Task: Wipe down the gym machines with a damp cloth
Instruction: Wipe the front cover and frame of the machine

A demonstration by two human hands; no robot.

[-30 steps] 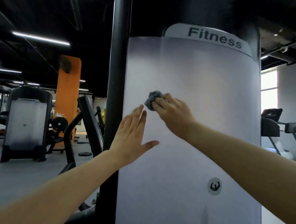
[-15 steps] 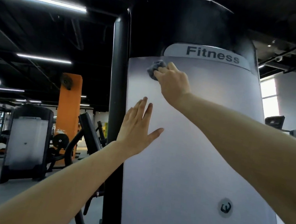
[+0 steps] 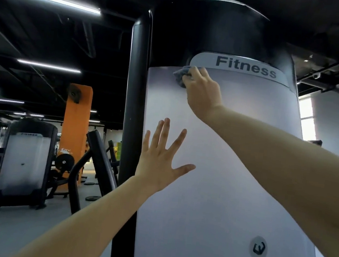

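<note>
A tall gym machine fills the right half of the view, with a white frosted shroud panel (image 3: 232,177) and a "Fitness" label (image 3: 246,67) at its top. My right hand (image 3: 202,94) grips a small grey cloth (image 3: 180,75) and presses it against the panel's upper left corner, just under the label. My left hand (image 3: 161,161) lies flat on the panel lower down, fingers spread and straight. A black upright post (image 3: 132,124) runs along the panel's left edge.
A second machine with a white panel (image 3: 24,165) stands at the left on the grey floor. Behind it are an orange pillar (image 3: 75,129), black benches and weight plates (image 3: 63,161). Treadmills and a bright window (image 3: 307,115) lie to the right.
My right hand has carried the cloth up the panel from its middle to the top edge under the label. The left hand stays flat on the panel, fingers now spread wider.
</note>
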